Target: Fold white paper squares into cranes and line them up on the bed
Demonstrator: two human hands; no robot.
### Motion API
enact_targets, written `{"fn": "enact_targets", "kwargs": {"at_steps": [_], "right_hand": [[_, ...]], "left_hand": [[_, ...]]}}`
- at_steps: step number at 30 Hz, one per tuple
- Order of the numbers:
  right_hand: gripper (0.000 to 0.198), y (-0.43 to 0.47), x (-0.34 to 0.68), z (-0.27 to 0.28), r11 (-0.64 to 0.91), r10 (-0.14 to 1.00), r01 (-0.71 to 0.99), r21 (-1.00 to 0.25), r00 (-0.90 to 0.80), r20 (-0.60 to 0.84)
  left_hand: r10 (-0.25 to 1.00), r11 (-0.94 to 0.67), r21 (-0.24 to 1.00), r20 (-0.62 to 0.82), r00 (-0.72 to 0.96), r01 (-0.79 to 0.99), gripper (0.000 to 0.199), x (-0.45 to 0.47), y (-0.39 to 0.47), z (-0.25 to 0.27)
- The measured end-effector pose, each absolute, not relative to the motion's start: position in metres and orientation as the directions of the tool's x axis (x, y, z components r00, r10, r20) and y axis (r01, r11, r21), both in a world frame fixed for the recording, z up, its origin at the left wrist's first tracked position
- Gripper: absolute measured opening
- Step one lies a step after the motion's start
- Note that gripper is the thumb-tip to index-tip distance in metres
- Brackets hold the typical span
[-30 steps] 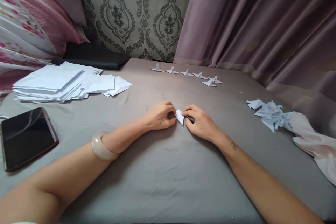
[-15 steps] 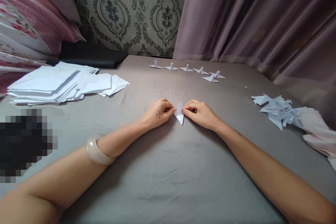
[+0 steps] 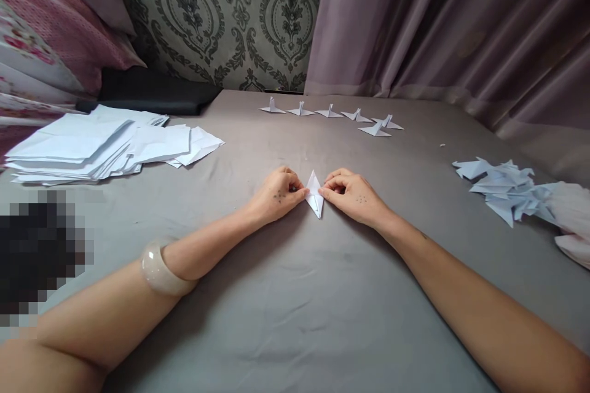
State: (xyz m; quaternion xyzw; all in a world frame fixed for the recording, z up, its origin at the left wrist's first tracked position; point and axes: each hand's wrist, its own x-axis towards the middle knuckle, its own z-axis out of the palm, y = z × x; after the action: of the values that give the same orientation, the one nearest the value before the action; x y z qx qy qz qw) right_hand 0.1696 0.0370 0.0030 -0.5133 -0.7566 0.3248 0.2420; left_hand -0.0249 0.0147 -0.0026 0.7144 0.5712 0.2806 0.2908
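A small white folded paper, shaped like a narrow diamond, is held low over the grey cloth between both hands. My left hand pinches its left edge between thumb and fingers. Its right edge is pinched by my right hand in the same way. One point of the paper faces away from me and the other toward me, with a crease line near the lower point. The fingertips hide the two side edges.
A row of several folded paper cranes stands at the back. On the left lies a stack of white paper sheets before a black folded item. More folded papers are heaped at the right on the grey cloth.
The far half of the paper now shows as a taller point, so it looks longer. Both hands keep their pinch and have barely moved. The view has shifted slightly.
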Motion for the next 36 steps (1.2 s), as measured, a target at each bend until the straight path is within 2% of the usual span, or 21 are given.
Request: {"fn": "enact_targets", "kwargs": {"at_steps": [10,14,17,20,23,29,36], "right_hand": [[0.017,0.035,0.168,0.005,0.269,0.933,0.626,-0.732,-0.359,0.036],[0.01,0.031,0.167,0.006,0.302,0.936,0.646,-0.701,-0.339,0.091],[0.004,0.027,0.167,0.003,0.381,0.913,0.623,-0.683,-0.37,0.172],[0.013,0.022,0.168,-0.003,0.505,0.852,0.581,-0.638,-0.453,0.262],[0.02,0.019,0.17,-0.006,0.578,0.808,0.588,-0.566,-0.51,0.295],[0.023,0.014,0.173,-0.003,0.595,0.796,0.614,-0.519,-0.538,0.276],[0.033,0.009,0.174,-0.002,0.634,0.77,0.637,-0.438,-0.571,0.284]], "left_hand": [[0.968,-0.234,0.705,0.109,0.224,0.669,0.016,-0.026,0.015,-0.007],[0.923,-0.383,0.596,0.276,0.268,0.705,0.007,-0.026,0.012,-0.01],[0.83,-0.556,0.458,0.359,0.428,0.694,0.013,-0.025,0.01,-0.009],[0.768,-0.64,0.357,0.327,0.55,0.681,0.028,-0.025,0.008,-0.006],[0.76,-0.649,0.312,0.297,0.578,0.694,0.031,-0.026,0.004,-0.004],[0.774,-0.634,0.321,0.261,0.577,0.704,0.031,-0.031,-0.002,-0.002],[0.73,-0.684,0.293,0.258,0.633,0.668,0.037,-0.032,-0.005,0.005]]}}
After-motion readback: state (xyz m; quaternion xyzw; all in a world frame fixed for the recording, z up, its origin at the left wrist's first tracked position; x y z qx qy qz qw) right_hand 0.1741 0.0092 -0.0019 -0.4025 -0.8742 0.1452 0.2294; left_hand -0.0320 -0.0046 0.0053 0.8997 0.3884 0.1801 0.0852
